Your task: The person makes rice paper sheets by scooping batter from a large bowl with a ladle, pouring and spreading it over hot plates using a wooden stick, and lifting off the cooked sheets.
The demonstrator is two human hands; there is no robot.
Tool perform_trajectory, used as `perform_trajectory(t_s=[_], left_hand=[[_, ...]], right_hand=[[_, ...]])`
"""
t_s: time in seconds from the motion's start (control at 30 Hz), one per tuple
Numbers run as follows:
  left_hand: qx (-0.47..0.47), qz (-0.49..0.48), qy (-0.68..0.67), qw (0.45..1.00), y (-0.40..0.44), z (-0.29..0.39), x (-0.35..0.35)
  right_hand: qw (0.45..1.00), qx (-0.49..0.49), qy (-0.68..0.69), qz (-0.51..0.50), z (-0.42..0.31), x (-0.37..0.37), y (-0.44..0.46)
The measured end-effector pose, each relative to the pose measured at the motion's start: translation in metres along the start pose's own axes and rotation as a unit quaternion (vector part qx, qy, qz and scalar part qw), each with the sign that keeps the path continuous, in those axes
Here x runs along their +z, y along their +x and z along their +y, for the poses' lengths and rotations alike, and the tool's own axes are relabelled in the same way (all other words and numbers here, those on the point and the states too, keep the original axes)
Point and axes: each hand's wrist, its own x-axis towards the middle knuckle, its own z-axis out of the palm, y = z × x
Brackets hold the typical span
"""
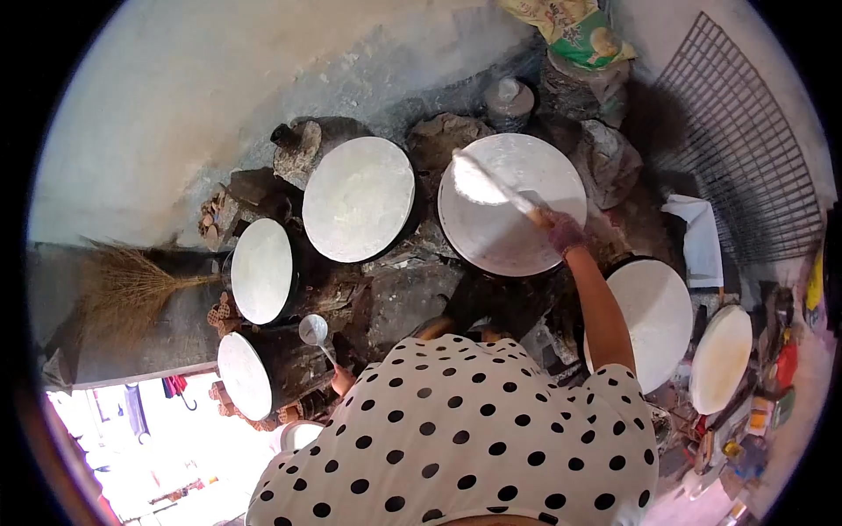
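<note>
At upper centre of the head view, the right hand [566, 232], in a dark reddish glove, is closed around the near end of a long stick [495, 182]; the stick slants up-left over the main round plate [513, 250], its pale far end above a bright white patch [475, 182]; contact with the plate: can't tell. Left hand [343, 380] is low and left of centre, beside the dotted shirt [465, 430], gripping the handle of a ladle [313, 330]; ladle bowl is up and away from the hand, between the dark ground and the small plates; contents unclear. Second large plate [359, 200] sits just left of the main one, not touching; two smaller plates [262, 272] step down the left side; two more plates [651, 324] on the right, the nearer one partly behind the right arm. Broom [132, 289] far left; metal grid [741, 140] upper right; white cloth [699, 241] below its left edge; green-yellow bag [579, 31] at top.
</note>
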Motion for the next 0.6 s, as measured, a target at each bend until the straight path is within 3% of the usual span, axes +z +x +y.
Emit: perform_trajectory(t_s=[0.07,0.1,0.17,0.27,0.3,0.33,0.37,0.4,0.47,0.5,0.53,0.6], left_hand=[[-0.004,0.007,-0.005,1.0,-0.01,0.003,0.0],[-0.006,0.01,-0.009,1.0,-0.015,0.005,0.001],[-0.008,0.017,-0.012,1.0,-0.025,0.007,-0.001],[-0.007,0.03,-0.005,1.0,-0.038,0.01,-0.007],[-0.007,0.034,0.0,0.999,-0.042,0.011,-0.009],[-0.006,0.038,0.003,0.999,-0.046,0.012,-0.011],[-0.005,0.041,0.008,0.999,-0.049,0.015,-0.012],[-0.006,0.045,0.003,0.999,-0.054,0.017,-0.013],[-0.01,0.043,-0.02,0.999,-0.067,0.023,-0.014],[-0.012,0.039,-0.038,0.998,-0.074,0.026,-0.014],[-0.01,0.027,-0.069,0.997,-0.079,0.027,-0.015],[-0.011,0.017,-0.085,0.996,-0.082,0.021,-0.022]], right_hand=[[0.991,-0.073,0.097,-0.05,0.022,0.02,-0.001],[0.981,-0.101,0.132,-0.095,-0.004,-0.022,-0.029],[0.973,-0.119,0.187,-0.059,0.06,0.015,0.02],[0.878,0.049,0.47,-0.074,0.034,-0.01,0.019],[0.953,0.019,0.301,-0.013,0.007,-0.027,0.009],[0.991,-0.015,0.12,0.049,-0.007,-0.034,0.007],[0.998,-0.059,0.005,0.024,0.007,-0.014,0.021],[0.998,-0.062,0.005,0.021,0.01,-0.013,0.018],[0.988,-0.145,0.025,-0.051,0.011,-0.017,-0.003],[0.983,-0.141,-0.017,-0.119,-0.01,-0.047,-0.021],[0.982,-0.145,-0.019,-0.121,-0.012,-0.06,-0.025],[0.971,-0.191,0.125,-0.074,0.004,-0.071,-0.029]])
